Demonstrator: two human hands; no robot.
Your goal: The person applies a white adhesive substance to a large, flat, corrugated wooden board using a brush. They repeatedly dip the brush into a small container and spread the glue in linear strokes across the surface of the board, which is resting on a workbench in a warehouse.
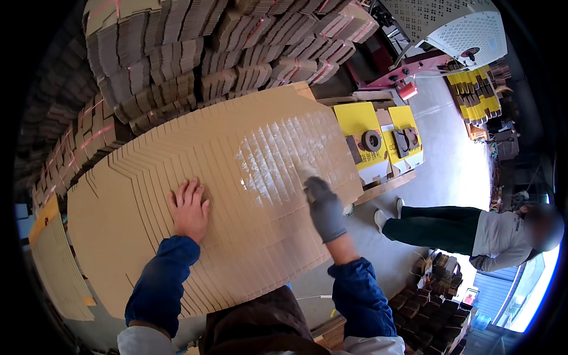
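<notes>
Fanned, overlapping brown cardboard sheets (236,236) cover the work surface in front of me, their edges stepped in long parallel lines. My left hand (191,214) is bare and lies flat on the sheets left of the middle, fingers stretched out. A dark grey glove covers my right hand (325,210), which is closed near the right edge of the sheets. From its fingers a pale, motion-blurred brush (307,170) reaches onto the cardboard; its handle is hidden in the glove. White wet glue streaks (272,157) spread across the sheet edges just beyond and left of that hand.
Tied stacks of folded cardboard (171,59) rise behind the sheets. Yellow printed cartons (362,127) with a tape roll (371,140) lie at the right. A person (449,231) stands farther right, beside dark stacked pieces (426,305). A machine (444,35) stands at the back right.
</notes>
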